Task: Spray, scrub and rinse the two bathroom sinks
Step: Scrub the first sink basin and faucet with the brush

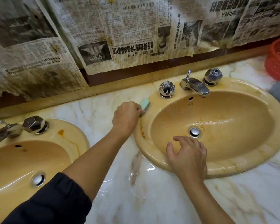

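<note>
Wet marble worktop (pixel 152 199) fills the lower frame. Right hand (pixel 187 155) rests loose-fingered on the right sink (pixel 233 165) rim; left hand (pixel 126 118) grips the green brush (pixel 145 105) at its upper-left rim. Slick surfaces risk slipping; left sink (pixel 74 135) looks unscrubbed.

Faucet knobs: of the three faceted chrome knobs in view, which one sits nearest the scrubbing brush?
The right sink's left-side knob, just right of the green brush gripped by the left hand. The other two are farther off.
</note>
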`<action>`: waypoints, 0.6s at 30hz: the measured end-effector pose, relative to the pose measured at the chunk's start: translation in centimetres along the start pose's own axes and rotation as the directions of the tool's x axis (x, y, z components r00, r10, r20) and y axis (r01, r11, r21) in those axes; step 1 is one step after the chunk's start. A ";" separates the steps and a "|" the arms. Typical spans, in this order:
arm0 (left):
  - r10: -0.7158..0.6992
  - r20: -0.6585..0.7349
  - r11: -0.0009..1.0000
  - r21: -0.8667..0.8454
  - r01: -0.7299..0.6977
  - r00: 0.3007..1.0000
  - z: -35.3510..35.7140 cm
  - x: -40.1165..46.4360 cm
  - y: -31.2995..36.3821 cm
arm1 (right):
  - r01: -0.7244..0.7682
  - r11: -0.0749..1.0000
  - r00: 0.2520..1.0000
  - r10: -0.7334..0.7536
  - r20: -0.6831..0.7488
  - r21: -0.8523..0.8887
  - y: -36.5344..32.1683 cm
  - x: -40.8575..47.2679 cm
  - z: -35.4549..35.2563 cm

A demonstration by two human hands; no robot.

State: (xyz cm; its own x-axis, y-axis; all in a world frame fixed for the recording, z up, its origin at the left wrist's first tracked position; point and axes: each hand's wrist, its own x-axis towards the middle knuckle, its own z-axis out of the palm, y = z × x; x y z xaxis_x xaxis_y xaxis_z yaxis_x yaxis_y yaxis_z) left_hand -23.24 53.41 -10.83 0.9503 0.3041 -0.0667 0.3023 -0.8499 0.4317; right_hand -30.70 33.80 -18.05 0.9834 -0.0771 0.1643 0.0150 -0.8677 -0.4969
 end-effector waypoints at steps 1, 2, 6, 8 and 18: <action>0.005 -0.006 1.000 0.017 -0.005 1.000 0.1 0.1 0.1 | 0.003 1.000 1.000 -0.003 -0.001 -0.001 0.0 0.0 0.0; 0.029 0.026 0.999 0.033 -0.030 0.999 0.3 -0.2 0.6 | 0.003 1.000 1.000 -0.003 -0.001 -0.002 0.0 0.1 0.0; 0.052 0.098 0.998 0.021 -0.054 0.994 0.3 -0.5 1.2 | -0.007 1.000 1.000 0.007 0.009 0.001 0.1 0.0 0.0; -0.002 0.003 1.000 0.014 0.002 1.000 0.2 0.1 0.1 | -0.003 1.000 1.000 0.003 0.002 0.008 0.1 0.0 0.0; -0.003 0.060 1.000 0.016 0.002 0.998 0.4 -1.3 0.0 | 0.000 1.000 1.000 0.000 0.007 0.016 0.1 -0.1 -0.1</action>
State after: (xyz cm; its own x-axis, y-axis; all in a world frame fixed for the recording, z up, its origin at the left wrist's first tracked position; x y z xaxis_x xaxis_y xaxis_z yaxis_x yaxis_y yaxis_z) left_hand -24.45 52.89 -11.08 0.9522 0.2799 -0.1220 0.3051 -0.8562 0.4170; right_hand -30.80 33.68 -17.99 0.9846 -0.0738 0.1582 0.0175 -0.8599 -0.5101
